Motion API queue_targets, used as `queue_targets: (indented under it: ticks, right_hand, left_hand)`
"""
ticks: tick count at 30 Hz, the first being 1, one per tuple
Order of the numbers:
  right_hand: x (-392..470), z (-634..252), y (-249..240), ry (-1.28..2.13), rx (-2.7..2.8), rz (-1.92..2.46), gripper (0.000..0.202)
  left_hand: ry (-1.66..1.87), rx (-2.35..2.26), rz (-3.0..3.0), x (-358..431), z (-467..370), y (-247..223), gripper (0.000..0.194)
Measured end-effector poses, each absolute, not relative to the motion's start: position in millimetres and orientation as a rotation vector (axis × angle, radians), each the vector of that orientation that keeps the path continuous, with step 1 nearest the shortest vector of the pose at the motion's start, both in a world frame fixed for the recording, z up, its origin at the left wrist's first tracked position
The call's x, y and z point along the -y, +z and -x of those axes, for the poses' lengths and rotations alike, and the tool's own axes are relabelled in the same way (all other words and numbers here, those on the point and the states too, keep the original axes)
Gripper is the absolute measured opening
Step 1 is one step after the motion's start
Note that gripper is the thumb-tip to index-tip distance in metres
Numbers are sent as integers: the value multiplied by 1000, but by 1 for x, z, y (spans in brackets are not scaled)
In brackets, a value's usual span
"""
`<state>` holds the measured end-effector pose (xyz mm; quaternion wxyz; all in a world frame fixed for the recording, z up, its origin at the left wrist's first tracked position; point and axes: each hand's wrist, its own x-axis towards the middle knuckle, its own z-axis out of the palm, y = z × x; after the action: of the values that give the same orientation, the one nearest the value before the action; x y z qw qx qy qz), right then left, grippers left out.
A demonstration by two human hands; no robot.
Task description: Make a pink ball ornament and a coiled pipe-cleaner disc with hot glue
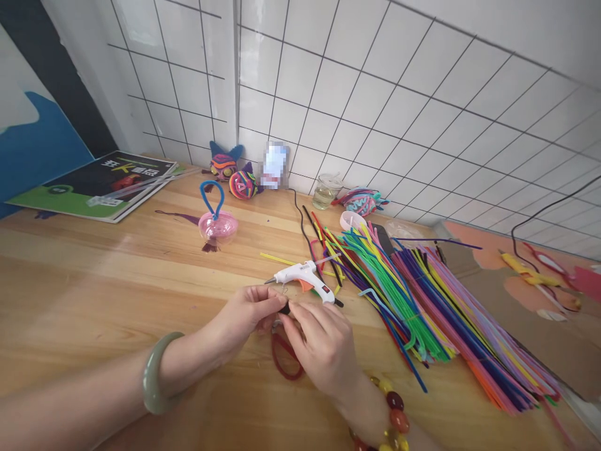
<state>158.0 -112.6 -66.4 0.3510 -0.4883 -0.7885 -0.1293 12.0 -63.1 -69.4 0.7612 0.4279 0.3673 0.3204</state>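
Note:
My left hand [251,311] and my right hand [323,338] meet over the middle of the table, fingertips pinched together on a small black piece [285,308]. It looks fuzzy, like a bit of pipe cleaner, but the fingers cover most of it. Just beyond the fingertips, a white hot glue gun [300,273] lies on its side, nozzle to the left. Red scissors handles [280,371] lie under my hands, partly hidden. To the right are bundles of coloured pipe cleaners [399,294].
A clear pink ornament [218,225] with a blue loop stands at the left. Along the wall are colourful fuzzy figures [244,181], a phone [275,164] and a glass jar [327,191]. A book [107,181] lies far left; a yellow glue gun [530,272] lies far right.

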Motion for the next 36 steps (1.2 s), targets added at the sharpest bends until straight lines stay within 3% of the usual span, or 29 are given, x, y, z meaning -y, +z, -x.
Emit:
queue_targets:
  ticks: [16, 23, 36]
  right_hand:
    - [110, -168, -65, -237, 1976, 1275, 11]
    - [110, -170, -65, -252, 1960, 1257, 16]
    - [111, -170, -65, -236, 1975, 1241, 14]
  left_hand:
    - [642, -693, -810, 58, -10, -68, 39]
    - [635, -653, -885, 58, -10, -69, 29]
    - [636, -678, -896, 58, -9, -67, 27]
